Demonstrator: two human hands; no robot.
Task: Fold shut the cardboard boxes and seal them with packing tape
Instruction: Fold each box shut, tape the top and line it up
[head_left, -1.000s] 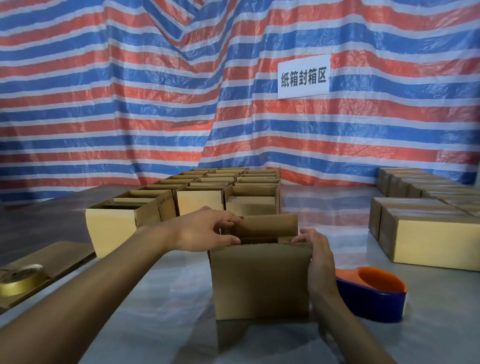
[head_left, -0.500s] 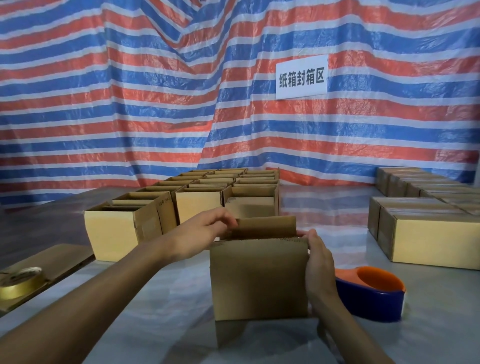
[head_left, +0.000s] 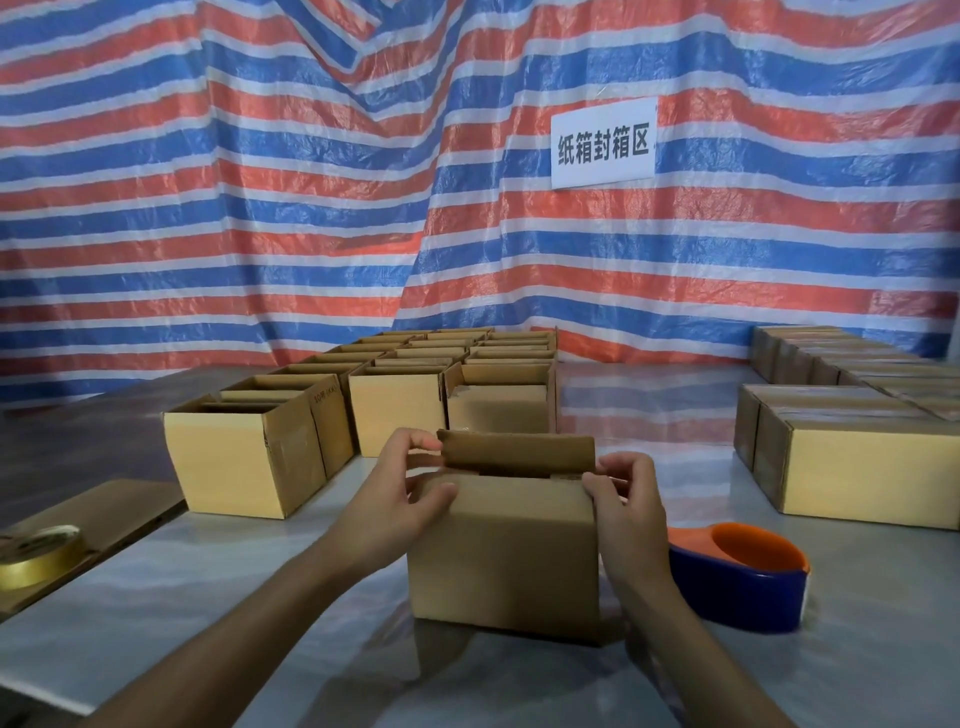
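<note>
Moved right hand (head_left: 628, 499) up to box (head_left: 504, 551) corner, fingers curled on it; pinching flap (head_left: 517, 452) with left hand (head_left: 400, 499). Folding step, box mid-table (head_left: 234, 597). Next probably: press flap flat, reach dispenser (head_left: 737, 582) beside. Open boxes (head_left: 249, 457) behind.

The near box (head_left: 504, 551) stands on the tabletop (head_left: 208, 597) at the centre. The left hand (head_left: 400, 504) holds its upper left corner and the right hand (head_left: 628, 509) its upper right corner. Just right of it lies the tape dispenser (head_left: 737, 577). Behind it, to the left, stand rows of open boxes (head_left: 244, 457). The closed boxes (head_left: 862, 467) stand at the far right. At the far left a tape roll (head_left: 36, 556) lies on a flat cardboard sheet (head_left: 104, 509). A tarp (head_left: 260, 208) hangs behind everything, with a sign (head_left: 602, 143) on it.
</note>
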